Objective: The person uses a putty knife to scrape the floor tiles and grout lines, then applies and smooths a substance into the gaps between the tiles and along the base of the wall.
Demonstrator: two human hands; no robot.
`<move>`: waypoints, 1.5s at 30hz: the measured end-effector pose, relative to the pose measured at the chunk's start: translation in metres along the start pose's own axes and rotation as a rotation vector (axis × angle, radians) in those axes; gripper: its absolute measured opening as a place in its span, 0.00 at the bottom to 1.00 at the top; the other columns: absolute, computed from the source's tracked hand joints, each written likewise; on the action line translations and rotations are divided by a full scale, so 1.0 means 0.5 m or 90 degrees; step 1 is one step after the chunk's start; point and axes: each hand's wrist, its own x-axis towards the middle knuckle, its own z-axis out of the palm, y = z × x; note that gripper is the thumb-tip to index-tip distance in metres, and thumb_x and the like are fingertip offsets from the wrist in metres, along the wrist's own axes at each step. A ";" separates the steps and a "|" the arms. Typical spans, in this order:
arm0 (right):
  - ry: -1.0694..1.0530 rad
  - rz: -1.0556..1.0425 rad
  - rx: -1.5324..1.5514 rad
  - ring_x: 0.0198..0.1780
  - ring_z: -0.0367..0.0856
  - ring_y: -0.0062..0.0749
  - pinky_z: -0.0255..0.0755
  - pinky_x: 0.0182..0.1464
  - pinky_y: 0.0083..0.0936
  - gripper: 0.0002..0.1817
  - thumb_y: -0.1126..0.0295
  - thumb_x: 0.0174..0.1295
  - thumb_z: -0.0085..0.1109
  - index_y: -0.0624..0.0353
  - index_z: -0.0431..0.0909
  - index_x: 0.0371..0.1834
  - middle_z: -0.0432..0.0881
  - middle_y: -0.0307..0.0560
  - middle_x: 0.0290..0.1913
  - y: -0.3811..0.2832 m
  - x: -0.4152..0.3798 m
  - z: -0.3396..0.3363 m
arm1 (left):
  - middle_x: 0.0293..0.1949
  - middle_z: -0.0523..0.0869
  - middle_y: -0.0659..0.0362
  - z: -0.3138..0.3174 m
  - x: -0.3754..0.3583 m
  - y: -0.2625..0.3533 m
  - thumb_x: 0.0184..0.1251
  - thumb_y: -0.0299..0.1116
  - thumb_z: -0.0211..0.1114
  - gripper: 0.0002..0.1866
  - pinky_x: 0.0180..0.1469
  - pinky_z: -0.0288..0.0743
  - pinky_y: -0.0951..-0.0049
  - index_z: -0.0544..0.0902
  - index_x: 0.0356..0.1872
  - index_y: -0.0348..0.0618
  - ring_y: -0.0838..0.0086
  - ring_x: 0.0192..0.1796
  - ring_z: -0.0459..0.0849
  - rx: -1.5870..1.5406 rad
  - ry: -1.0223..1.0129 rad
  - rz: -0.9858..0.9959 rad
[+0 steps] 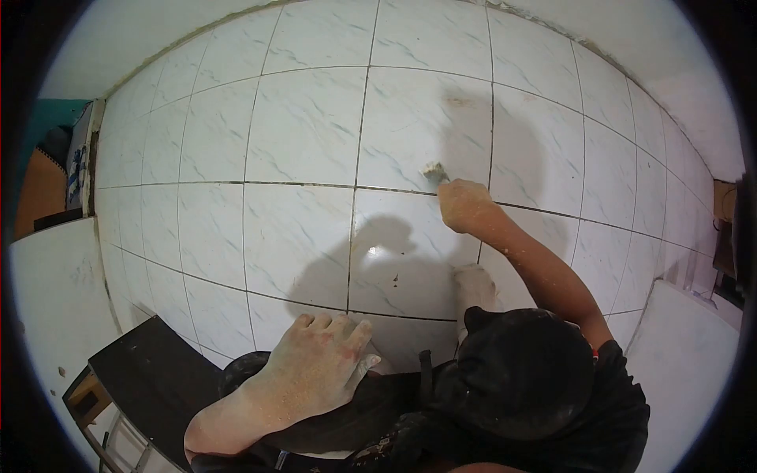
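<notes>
My right hand (pixel 465 206) is closed round a small putty knife (pixel 433 175), reaching out low over the white marbled floor tiles (pixel 307 118). Pale, crumbly material clings to the putty knife's exposed end, and its handle is hidden in my fist. A tan smudge (pixel 464 101) marks the tile beyond it. Close to my body, my left hand (pixel 325 351) lies over my dark-clothed leg, fingers loosely apart and holding nothing. Pale dust coats its skin. Between the hands, small brown specks (pixel 396 280) dot a tile, and my bare foot (pixel 476 285) is planted there.
A black chair (pixel 158 382) stands at lower left. Pale walls (pixel 591 24) curve round the floor, with rough edges along their base. At left, a doorway shows a brown panel (pixel 39 189). A white board-like surface (pixel 682 347) is at right. Shadows fall over the middle tiles.
</notes>
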 end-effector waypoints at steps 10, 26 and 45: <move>0.000 -0.002 0.010 0.46 0.87 0.46 0.81 0.48 0.39 0.11 0.73 0.60 0.54 0.63 0.86 0.39 0.87 0.58 0.43 -0.003 0.006 0.014 | 0.44 0.84 0.44 0.002 -0.002 0.002 0.73 0.44 0.57 0.24 0.56 0.74 0.59 0.77 0.58 0.34 0.55 0.49 0.83 -0.008 0.040 0.025; 0.046 -0.013 0.020 0.44 0.88 0.49 0.81 0.46 0.42 0.12 0.71 0.62 0.52 0.62 0.86 0.37 0.87 0.59 0.41 0.009 0.003 0.045 | 0.43 0.84 0.45 0.001 -0.001 0.003 0.74 0.44 0.57 0.24 0.55 0.74 0.60 0.76 0.59 0.33 0.57 0.48 0.84 -0.001 0.017 0.017; 0.018 -0.048 -0.019 0.41 0.88 0.48 0.82 0.41 0.41 0.12 0.71 0.64 0.52 0.63 0.85 0.39 0.87 0.57 0.38 -0.027 -0.003 0.081 | 0.42 0.84 0.46 0.004 -0.010 -0.005 0.73 0.44 0.58 0.24 0.54 0.75 0.60 0.77 0.58 0.32 0.56 0.46 0.84 -0.003 0.044 0.034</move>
